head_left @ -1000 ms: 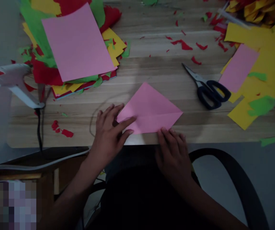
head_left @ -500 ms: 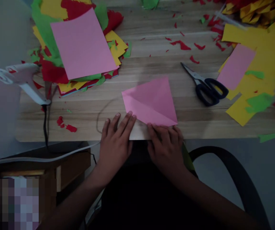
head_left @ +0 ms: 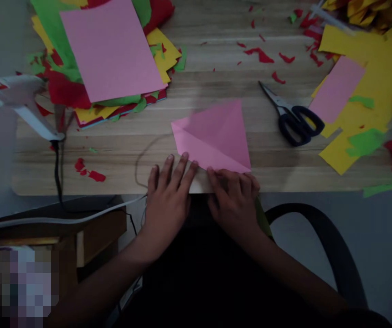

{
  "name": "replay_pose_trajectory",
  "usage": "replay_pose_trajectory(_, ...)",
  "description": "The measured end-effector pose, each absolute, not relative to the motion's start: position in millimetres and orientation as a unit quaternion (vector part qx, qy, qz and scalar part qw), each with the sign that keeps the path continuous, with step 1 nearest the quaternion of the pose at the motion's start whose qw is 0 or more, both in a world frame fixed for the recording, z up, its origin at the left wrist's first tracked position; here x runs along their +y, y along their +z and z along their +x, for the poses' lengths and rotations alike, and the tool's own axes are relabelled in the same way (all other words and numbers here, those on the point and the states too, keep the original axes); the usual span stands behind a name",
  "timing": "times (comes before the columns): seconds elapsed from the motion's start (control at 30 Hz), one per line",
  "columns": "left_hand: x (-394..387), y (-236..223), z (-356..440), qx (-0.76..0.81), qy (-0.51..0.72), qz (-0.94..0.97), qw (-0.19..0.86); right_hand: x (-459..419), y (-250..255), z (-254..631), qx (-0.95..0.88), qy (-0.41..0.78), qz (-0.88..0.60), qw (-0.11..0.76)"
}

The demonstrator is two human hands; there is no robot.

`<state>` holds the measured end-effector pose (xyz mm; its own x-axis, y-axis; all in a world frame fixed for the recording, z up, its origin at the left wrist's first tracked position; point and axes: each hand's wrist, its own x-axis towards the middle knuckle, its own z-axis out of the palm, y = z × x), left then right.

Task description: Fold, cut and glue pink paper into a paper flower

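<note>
A creased sheet of pink paper (head_left: 216,134) lies on the wooden table in front of me, its near edge folded over along a slanting line. My left hand (head_left: 168,196) is open with fingers spread, and its fingertips touch the lower left edge of the paper. At the lower right edge, my right hand (head_left: 235,196) rests with its fingers stretched out and bent a little, the tips on the fold near the corner. Neither hand grips the paper.
Scissors (head_left: 296,120) with dark handles lie to the right, beside yellow sheets (head_left: 380,64) and a pink strip (head_left: 337,89). At left stand a white glue gun (head_left: 28,107) and a pile topped by a pink sheet (head_left: 114,52). Red scraps (head_left: 260,55) are scattered behind.
The pink paper has been turned, so its corners point differently. My left hand moved from lying over its left corner to its lower edge. In the last half second both hands stay nearly still.
</note>
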<state>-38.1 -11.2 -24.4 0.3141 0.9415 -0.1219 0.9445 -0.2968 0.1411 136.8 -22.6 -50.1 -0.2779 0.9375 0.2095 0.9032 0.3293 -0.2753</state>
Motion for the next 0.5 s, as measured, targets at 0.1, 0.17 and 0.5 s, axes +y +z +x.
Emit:
replay_pose_trajectory(0.1, -15.7, -25.0, -34.3, 0.550, -0.014, 0.829, 0.098, -24.1, -52.2, 135.3, -0.793, 0.051, -0.583, 0.171)
replay_pose_trajectory(0.17, -13.7, -24.7, -36.9, 0.550, -0.017, 0.829, 0.103, -24.5, -52.6, 135.6, -0.792, 0.053, -0.584, 0.172)
replay_pose_trajectory(0.5, 0.6, -17.9, -51.4, 0.559, 0.008, 0.822, 0.112, -24.3, -55.1, 139.6, -0.796, 0.049, -0.575, 0.180)
